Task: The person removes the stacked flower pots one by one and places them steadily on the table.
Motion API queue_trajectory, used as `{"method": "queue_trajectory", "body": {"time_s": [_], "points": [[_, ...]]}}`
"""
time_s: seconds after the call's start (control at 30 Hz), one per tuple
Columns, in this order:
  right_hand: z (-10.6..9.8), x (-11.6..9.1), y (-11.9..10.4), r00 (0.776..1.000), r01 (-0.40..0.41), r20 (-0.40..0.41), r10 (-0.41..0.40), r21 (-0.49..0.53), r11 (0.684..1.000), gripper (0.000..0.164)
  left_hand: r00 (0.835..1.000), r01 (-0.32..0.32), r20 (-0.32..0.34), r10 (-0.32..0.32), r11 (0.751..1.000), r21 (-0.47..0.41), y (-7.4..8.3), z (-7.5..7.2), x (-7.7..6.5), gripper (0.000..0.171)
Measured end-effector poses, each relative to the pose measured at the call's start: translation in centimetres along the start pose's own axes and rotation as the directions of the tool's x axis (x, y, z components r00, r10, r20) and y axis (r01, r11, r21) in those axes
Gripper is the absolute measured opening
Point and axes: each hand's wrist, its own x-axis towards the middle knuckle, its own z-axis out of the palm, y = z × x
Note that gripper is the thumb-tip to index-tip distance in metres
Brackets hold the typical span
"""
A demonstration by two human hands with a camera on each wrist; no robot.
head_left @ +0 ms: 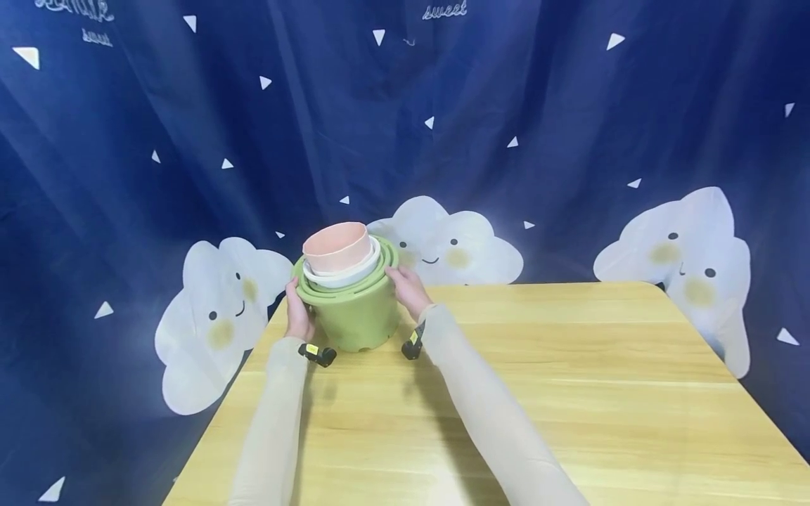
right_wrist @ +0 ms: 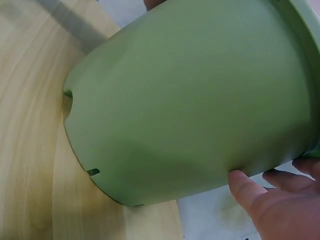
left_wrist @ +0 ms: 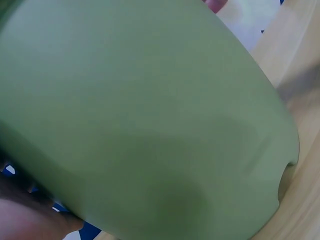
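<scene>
A stack of nested flowerpots stands at the table's far left. Outermost is a large green flowerpot (head_left: 357, 320), with more green rims just inside it. Within these sit a white pot (head_left: 344, 279) and, on top, a pink pot (head_left: 337, 247). My left hand (head_left: 299, 315) holds the green pot's left side, thumb up by the rim. From the right, my right hand (head_left: 408, 289) grips the same pot under its rim. Green wall fills both wrist views, and small notches show along the base. In the right wrist view, fingertips (right_wrist: 242, 182) touch the wall.
The pots are on a light wooden table (head_left: 538, 393), near its back left edge. Behind it hangs a dark blue curtain (head_left: 481, 161) printed with white clouds and triangles. Both wrists wear small black cameras (head_left: 318, 354).
</scene>
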Motion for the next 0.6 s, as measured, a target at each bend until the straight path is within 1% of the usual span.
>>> {"method": "queue_trajectory", "body": {"time_s": [0.13,0.27,0.37,0.43,0.6], "points": [[0.0,-0.1,0.1,1.0,-0.01,-0.003,0.01,0.001,1.0,0.06,0.999,0.033,-0.007,-0.033,0.999,0.016,-0.1,-0.3,-0.1,0.061],[-0.2,-0.2,0.0,1.0,-0.016,-0.023,0.016,-0.012,1.0,0.055,0.999,0.048,0.005,-0.048,0.998,0.036,-0.1,-0.2,-0.2,0.061],[-0.4,-0.4,-0.1,0.999,-0.015,-0.029,0.014,-0.021,1.0,0.051,0.999,0.048,0.006,-0.048,0.998,0.036,-0.2,-0.2,-0.3,0.061],[-0.6,-0.4,-0.1,1.0,-0.018,-0.025,0.017,-0.024,1.0,0.051,0.999,0.046,0.007,-0.047,0.998,0.037,-0.3,-0.2,-0.4,0.06],[-1.2,-0.6,0.0,0.999,-0.029,-0.016,0.029,-0.013,0.999,0.059,0.999,0.035,0.015,-0.035,0.999,0.028,-0.7,0.3,-0.4,0.061]]}}
